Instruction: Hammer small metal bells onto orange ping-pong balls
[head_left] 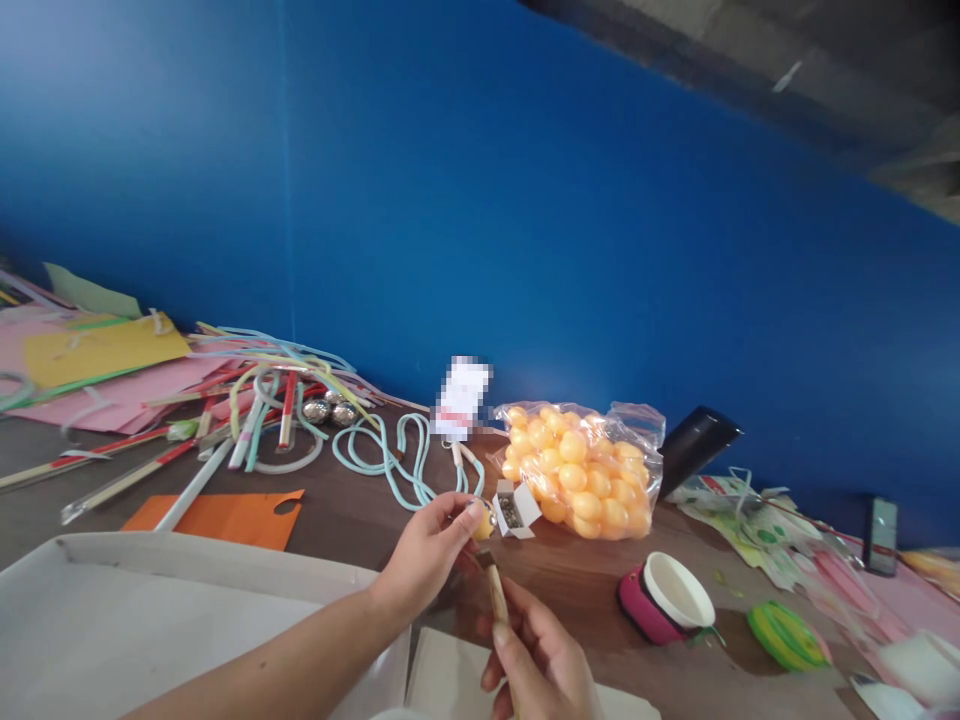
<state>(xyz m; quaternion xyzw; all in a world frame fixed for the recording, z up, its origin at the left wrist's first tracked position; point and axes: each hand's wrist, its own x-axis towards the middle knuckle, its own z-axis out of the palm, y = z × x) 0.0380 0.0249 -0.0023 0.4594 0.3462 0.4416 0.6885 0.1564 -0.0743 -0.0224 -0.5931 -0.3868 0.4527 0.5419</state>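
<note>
Between the thumb and fingers of my left hand (pixel 431 550) is a small yellow ball (pixel 484 522) with a shiny silver part showing on it. My right hand (pixel 540 655) is closed around the wooden handle (pixel 496 592) of a slim tool. The tool's dark end points up toward my left fingers, just below the ball; its exact kind is unclear. Right behind the ball stands a small open white box (pixel 516 512) with tiny metallic pieces inside. A clear plastic bag of yellow-orange plastic balls (pixel 577 470) lies beyond it.
A white tray (pixel 187 555) fills the front left. Behind it are orange paper (pixel 225 515), striped sticks and several silver balls (pixel 330 410). A badge on a light blue lanyard (pixel 397 465) lies near the blue wall. At right are a cup (pixel 679 592), green tape (pixel 787 635) and a phone (pixel 880 535).
</note>
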